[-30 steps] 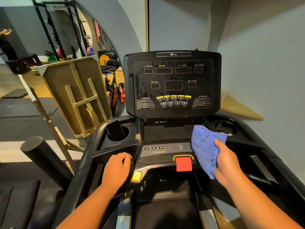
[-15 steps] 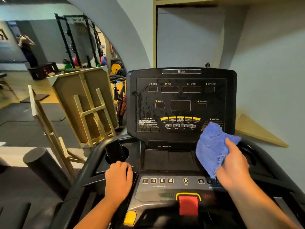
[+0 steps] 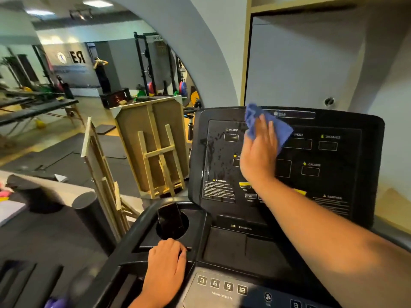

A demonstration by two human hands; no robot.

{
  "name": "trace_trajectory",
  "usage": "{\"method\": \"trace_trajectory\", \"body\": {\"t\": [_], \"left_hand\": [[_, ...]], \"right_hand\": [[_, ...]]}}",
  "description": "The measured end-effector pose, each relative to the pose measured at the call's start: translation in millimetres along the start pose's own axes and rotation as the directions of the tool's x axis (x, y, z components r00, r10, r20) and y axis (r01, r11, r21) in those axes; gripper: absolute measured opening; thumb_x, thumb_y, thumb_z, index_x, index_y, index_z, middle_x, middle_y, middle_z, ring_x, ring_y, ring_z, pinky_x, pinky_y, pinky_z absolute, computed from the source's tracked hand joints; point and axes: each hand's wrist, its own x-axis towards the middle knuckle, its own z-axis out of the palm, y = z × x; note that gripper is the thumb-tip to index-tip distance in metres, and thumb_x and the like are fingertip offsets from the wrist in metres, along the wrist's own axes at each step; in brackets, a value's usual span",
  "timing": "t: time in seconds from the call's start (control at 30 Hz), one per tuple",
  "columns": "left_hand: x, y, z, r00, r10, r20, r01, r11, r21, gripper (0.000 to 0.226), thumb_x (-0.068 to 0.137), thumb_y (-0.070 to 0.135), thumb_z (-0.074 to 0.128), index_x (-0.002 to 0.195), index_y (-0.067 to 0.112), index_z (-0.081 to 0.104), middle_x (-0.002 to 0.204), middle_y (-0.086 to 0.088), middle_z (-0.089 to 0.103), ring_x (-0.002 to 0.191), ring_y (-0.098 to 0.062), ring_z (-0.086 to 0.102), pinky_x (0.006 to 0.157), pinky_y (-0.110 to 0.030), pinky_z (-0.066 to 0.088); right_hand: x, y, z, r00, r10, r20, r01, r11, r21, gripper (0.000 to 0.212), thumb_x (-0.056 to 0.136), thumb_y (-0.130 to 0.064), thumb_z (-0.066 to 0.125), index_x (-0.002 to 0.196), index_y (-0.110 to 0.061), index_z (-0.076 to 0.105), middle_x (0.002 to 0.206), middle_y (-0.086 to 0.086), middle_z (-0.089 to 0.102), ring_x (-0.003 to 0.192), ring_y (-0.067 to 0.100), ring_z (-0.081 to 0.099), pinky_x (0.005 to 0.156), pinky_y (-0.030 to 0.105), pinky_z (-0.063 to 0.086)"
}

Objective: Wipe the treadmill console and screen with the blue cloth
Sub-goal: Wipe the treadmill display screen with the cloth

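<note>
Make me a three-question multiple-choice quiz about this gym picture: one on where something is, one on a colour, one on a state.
1. Where is the blue cloth?
A. in the cup holder
B. pressed to the upper screen
C. on the floor

2. What colour is the triangle beside the CAUTION label?
A. yellow
B. green
C. white

3. How does the left side of the screen look?
A. cracked
B. lit up
C. speckled with droplets

Answers: 1 B, the right hand lies flat over the cloth near INCLINE. 2 A, the small triangle shows yellow. 3 C, shiny specks cover the dark panel there.
</note>
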Motion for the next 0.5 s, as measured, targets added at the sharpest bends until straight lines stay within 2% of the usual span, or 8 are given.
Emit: {"method": "trace_trajectory", "body": {"t": [0.03,0.1,0.2,0.3,0.37,0.43,0.5], "left_hand": [[0,0,-1,1.000,-0.002,0.010,0.002,1.000,-0.010,0.014,0.095,0.040,0.038,0.089,0.044,0.049,0.086,0.026,0.042,0.085,0.000,0.040,0.076,-0.028,0.030],[2,0,-4,0.999,0.009,0.039,-0.008,1.000,-0.015,0.015,0.095,0.042,0.036,0.089,0.043,0.050,0.086,0.026,0.041,0.085,0.000,0.039,0.077,-0.027,0.029],[13,-4,-13,0.992,0.077,0.097,-0.076,0.997,-0.016,0.025,0.097,0.045,0.030,0.088,0.038,0.052,0.087,0.021,0.046,0.086,-0.002,0.041,0.078,-0.028,0.038],[26,-19,-16,0.982,0.136,0.131,-0.137,0.991,-0.001,0.036,0.100,0.045,0.025,0.081,0.032,0.052,0.082,0.015,0.050,0.082,-0.007,0.042,0.076,-0.032,0.041],[31,-26,-15,0.979,0.151,0.134,-0.154,0.988,0.014,0.037,0.101,0.044,0.024,0.079,0.031,0.051,0.079,0.013,0.050,0.081,-0.009,0.041,0.075,-0.033,0.041],[30,-26,-14,0.977,0.169,0.131,-0.177,0.983,0.051,0.038,0.101,0.044,0.024,0.078,0.030,0.051,0.079,0.012,0.051,0.080,-0.011,0.044,0.072,-0.034,0.042],[27,-24,-14,0.971,0.194,0.137,-0.207,0.974,0.096,0.039,0.101,0.043,0.025,0.079,0.030,0.054,0.079,0.011,0.054,0.081,-0.013,0.047,0.071,-0.035,0.043]], "right_hand": [[-3,8,19,0.993,-0.079,0.091,0.097,0.973,-0.211,0.059,0.104,-0.038,0.034,0.157,-0.015,0.024,0.165,0.008,0.022,0.153,0.029,0.015,0.123,0.052,0.017],[-17,16,41,0.956,-0.213,0.204,0.283,0.858,-0.429,0.067,0.100,-0.036,0.044,0.158,-0.012,0.021,0.167,0.008,0.014,0.154,0.034,0.005,0.124,0.053,0.006],[-53,24,61,0.855,-0.385,0.347,0.508,0.754,-0.417,0.073,0.095,-0.032,0.055,0.158,-0.011,0.022,0.167,0.008,0.016,0.153,0.035,0.005,0.123,0.053,0.004],[-103,33,78,0.652,-0.491,0.577,0.741,0.572,-0.352,0.076,0.093,-0.033,0.056,0.157,-0.011,0.024,0.167,0.008,0.016,0.153,0.035,0.007,0.122,0.052,0.007],[-125,44,76,0.549,-0.531,0.646,0.816,0.507,-0.278,0.072,0.093,-0.036,0.055,0.156,-0.013,0.028,0.166,0.007,0.020,0.152,0.033,0.010,0.121,0.050,0.009],[-127,56,65,0.496,-0.552,0.670,0.856,0.442,-0.268,0.067,0.093,-0.037,0.050,0.154,-0.015,0.033,0.164,0.005,0.025,0.152,0.029,0.013,0.120,0.048,0.014],[-123,60,52,0.526,-0.513,0.678,0.835,0.461,-0.299,0.069,0.092,-0.037,0.049,0.155,-0.015,0.031,0.165,0.005,0.023,0.153,0.029,0.014,0.119,0.048,0.015]]}}
